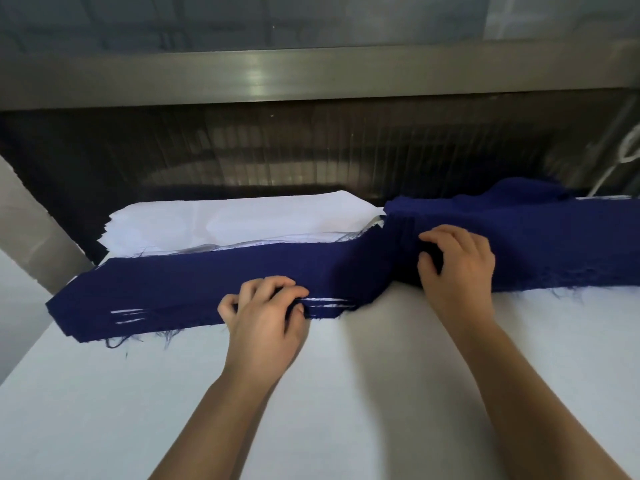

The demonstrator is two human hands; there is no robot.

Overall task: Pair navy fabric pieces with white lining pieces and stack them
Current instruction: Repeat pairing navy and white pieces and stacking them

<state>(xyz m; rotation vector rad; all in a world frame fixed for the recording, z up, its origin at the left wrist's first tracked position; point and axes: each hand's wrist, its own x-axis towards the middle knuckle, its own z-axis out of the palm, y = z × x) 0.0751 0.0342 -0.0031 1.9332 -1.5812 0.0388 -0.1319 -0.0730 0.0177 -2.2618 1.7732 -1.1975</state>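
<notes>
Main risk I see: frayed layers dragging each other out of line.
My left hand (263,306) pinches the near edge of the navy-and-white stack (166,292) at 9 o'clock; my right hand (457,268) curls into a fold of the navy fabric pile (554,244) at 3 o'clock. A tug could skew the pairs. The navy looks limp and thready; the white lining pieces (242,218) lie at 11 o'clock.

I am finding nothing readable here: no words, labels, brand marks, numbers or signs are showing on the frayed navy blue woven fabric pieces (194,282) or on the flat white lining pieces (242,220)
</notes>
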